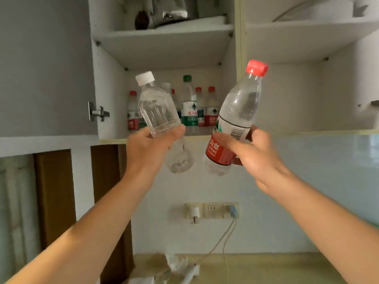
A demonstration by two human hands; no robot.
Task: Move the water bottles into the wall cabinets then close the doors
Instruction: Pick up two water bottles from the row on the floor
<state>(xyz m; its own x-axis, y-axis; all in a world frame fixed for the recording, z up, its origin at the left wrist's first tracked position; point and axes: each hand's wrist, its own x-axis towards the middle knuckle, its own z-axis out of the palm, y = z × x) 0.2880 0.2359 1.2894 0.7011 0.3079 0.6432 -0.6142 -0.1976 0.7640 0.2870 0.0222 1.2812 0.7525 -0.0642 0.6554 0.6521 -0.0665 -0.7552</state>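
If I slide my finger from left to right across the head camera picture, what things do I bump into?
Cabinet hinge → white-capped bottle in the left hand → green-capped bottle on the shelf → red-capped bottle in the right hand.

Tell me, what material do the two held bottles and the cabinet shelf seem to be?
White-capped bottle: clear, glossy, ribbed plastic; the bottles behind show through. Red-capped bottle: likewise clear thin plastic, with a printed film label. Cabinet shelf: probably matte white laminated board, resting on small pegs.

Both arms reach upward, left hand (150, 149) and right hand (254, 158) each with fingers curled in a grip.
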